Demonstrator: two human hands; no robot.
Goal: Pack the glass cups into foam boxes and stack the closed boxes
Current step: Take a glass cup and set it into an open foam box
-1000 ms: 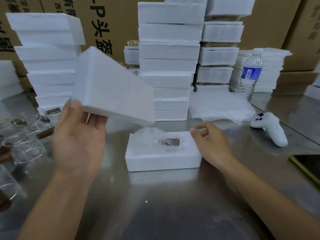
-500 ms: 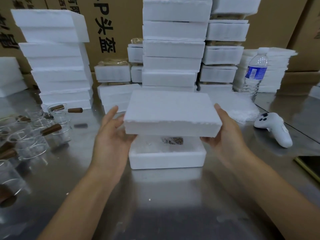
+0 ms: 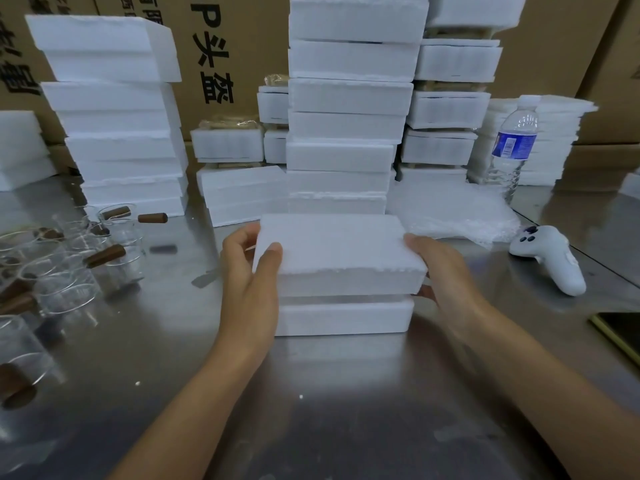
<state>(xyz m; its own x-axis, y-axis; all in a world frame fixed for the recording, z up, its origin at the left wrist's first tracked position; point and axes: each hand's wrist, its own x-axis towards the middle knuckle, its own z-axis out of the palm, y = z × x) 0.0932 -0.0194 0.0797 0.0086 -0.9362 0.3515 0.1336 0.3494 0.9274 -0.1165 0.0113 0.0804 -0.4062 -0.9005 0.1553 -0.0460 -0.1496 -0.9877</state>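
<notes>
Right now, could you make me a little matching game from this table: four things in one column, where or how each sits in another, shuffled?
1 lid
2 bottle
3 controller
4 cups

A lying flat at the right
B held just over the base
C clustered at the left
D standing upright, far right

Pairs: 1-B, 2-D, 3-A, 4-C

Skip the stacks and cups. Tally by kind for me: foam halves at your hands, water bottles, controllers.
Foam halves: 2, lid gripped by left hand and right hand, over base
Water bottle: 1
Controller: 1
Total: 4
</notes>
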